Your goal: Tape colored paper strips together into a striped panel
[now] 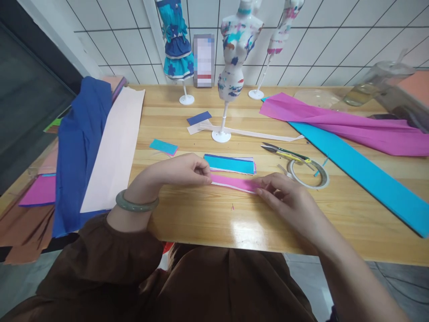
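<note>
A narrow pink paper strip (234, 182) lies flat on the wooden table (208, 219) in front of me. My left hand (187, 171) pinches its left end with closed fingers. My right hand (284, 199) presses closed fingertips on its right end. Just behind the strip sits a stack of cut paper pieces with a blue one on top (230, 164). A green bangle (136, 203) circles my left wrist.
Scissors (284, 153) and a tape roll (310, 173) lie right of my hands. Three small mannequins stand at the back, the nearest (231, 67) in the middle. Long paper sheets lie around: dark blue (78, 152) and pale pink (115, 147) left, magenta (351, 125) and cyan (362, 174) right.
</note>
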Demonstrator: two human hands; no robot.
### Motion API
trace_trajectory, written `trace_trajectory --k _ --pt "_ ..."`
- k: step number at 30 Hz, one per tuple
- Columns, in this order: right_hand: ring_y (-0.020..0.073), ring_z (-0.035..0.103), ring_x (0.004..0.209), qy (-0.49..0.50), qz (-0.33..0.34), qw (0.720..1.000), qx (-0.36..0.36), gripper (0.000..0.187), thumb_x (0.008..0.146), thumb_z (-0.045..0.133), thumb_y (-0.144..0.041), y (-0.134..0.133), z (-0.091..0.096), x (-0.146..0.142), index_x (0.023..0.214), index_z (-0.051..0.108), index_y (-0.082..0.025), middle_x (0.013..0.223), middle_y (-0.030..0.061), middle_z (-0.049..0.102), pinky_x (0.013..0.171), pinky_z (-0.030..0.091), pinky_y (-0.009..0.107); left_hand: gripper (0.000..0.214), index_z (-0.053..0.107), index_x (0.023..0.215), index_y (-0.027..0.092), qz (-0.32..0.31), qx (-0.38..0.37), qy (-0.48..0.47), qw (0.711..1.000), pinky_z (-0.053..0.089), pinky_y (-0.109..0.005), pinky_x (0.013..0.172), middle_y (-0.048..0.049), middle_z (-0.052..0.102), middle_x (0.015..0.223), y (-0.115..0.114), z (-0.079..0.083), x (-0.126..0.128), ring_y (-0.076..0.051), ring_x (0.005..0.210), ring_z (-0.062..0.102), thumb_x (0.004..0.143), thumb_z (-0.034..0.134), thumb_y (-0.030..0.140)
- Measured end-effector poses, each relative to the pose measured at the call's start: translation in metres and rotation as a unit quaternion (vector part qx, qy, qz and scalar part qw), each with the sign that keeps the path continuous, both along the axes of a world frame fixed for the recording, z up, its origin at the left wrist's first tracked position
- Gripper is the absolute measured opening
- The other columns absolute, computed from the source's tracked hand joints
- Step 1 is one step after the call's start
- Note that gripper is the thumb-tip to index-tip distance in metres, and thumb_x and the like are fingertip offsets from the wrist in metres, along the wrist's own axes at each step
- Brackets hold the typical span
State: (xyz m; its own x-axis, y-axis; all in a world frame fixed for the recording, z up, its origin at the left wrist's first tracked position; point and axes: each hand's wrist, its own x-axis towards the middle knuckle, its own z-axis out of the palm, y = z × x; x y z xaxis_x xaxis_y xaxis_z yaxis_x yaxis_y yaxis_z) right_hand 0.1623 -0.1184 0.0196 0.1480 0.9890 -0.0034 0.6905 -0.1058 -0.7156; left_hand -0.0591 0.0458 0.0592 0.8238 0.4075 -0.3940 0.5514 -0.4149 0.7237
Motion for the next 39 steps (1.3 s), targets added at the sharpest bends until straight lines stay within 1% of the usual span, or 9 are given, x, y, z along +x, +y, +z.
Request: trace_trajectory --k 6,14,20,22,26,30,33,36,39 --pt "0.0226 0.06 0.102 0.009 0.033 0.998 -0.052 0.028 0.089 0.043 -0.034 0.012 -0.005 -0.001 0.106 0.063 -0.025 0.111 0.0034 0.066 0.088 0.046 0.037 0.015 0.062 0.07 0.016 -0.032 0.035 0.024 0.999 0.035 -0.02 0.05 0.0013 0.058 0.065 0.001 -0.001 -0.003 -0.01 0.06 0.05 0.073 0.054 0.028" --pt "0.0216 0.06 0.103 0.043 0.019 0.997 -0.065 0.029 0.089 0.043 -0.038 0.012 -0.002 0.0 0.103 0.065 -0.025 0.112 0.0023 0.066 0.091 0.044 0.035 0.018 0.062 0.076 0.017 -0.057 0.006 -0.029 0.998 0.043 -0.023 0.069 -0.0016 0.064 0.082 0.01 0.01 -0.017 -0.013 0.078 0.059 0.078 0.057 0.033" --pt "0.0229 0.061 0.096 0.08 -0.02 0.995 -0.059 0.034 0.088 0.045 -0.044 0.011 -0.003 0.002 0.1 0.067 -0.021 0.101 0.0039 0.07 0.081 0.046 0.032 0.014 0.061 0.081 0.017 -0.09 -0.121 -0.086 0.985 0.042 -0.025 0.086 -0.0058 0.062 0.114 0.006 0.006 -0.013 -0.017 0.11 0.055 0.083 0.057 0.03" --pt "0.0226 0.061 0.094 0.091 -0.026 0.994 -0.06 0.033 0.088 0.046 -0.044 0.011 -0.003 0.002 0.097 0.068 -0.02 0.099 0.0043 0.07 0.078 0.046 0.032 0.014 0.059 0.082 0.017 -0.099 -0.154 -0.075 0.98 0.042 -0.026 0.088 -0.0065 0.061 0.115 0.005 0.005 -0.012 -0.019 0.118 0.05 0.084 0.056 0.03" --pt "0.018 0.061 0.08 0.13 -0.046 0.989 -0.061 0.031 0.086 0.05 -0.043 0.011 -0.003 0.002 0.092 0.069 -0.019 0.088 0.0041 0.069 0.069 0.044 0.028 0.016 0.058 0.084 0.016 -0.091 -0.158 -0.046 0.982 0.041 -0.026 0.086 -0.0067 0.064 0.106 0.008 0.001 -0.01 -0.021 0.122 0.048 0.084 0.057 0.032" --pt "0.0097 0.048 0.05 0.228 -0.152 0.961 -0.034 0.032 0.08 0.058 -0.045 0.011 -0.007 0.009 0.093 0.068 -0.018 0.067 0.0009 0.063 0.046 0.034 0.023 0.018 0.057 0.083 0.016 -0.084 -0.165 -0.04 0.982 0.04 -0.026 0.088 -0.0061 0.064 0.105 0.01 -0.002 -0.011 -0.022 0.122 0.048 0.084 0.057 0.035" --pt "0.0104 0.051 0.053 0.232 -0.205 0.951 -0.02 0.031 0.075 0.064 -0.044 0.007 -0.007 0.014 0.093 0.068 -0.019 0.071 0.0014 0.065 0.047 0.037 0.023 0.018 0.057 0.084 0.016 -0.093 -0.165 -0.038 0.981 0.039 -0.026 0.089 -0.0067 0.062 0.111 0.011 -0.003 -0.011 -0.021 0.123 0.046 0.085 0.055 0.035" --pt "0.0189 0.062 0.083 0.199 -0.122 0.972 -0.04 0.028 0.077 0.063 -0.043 0.001 -0.001 0.011 0.094 0.07 -0.022 0.095 0.0051 0.069 0.071 0.047 0.03 0.016 0.056 0.085 0.016 -0.1 -0.161 -0.041 0.981 0.039 -0.025 0.089 -0.0064 0.062 0.108 0.011 -0.002 -0.011 -0.02 0.123 0.046 0.087 0.053 0.031" --pt "0.0233 0.058 0.103 0.189 0.0 0.979 -0.074 0.03 0.08 0.06 -0.043 -0.003 0.004 0.003 0.102 0.068 -0.025 0.113 0.0056 0.065 0.086 0.046 0.035 0.014 0.055 0.084 0.016 -0.106 -0.149 -0.043 0.982 0.039 -0.024 0.086 -0.0047 0.063 0.098 0.011 -0.001 -0.011 -0.02 0.119 0.049 0.087 0.052 0.029"
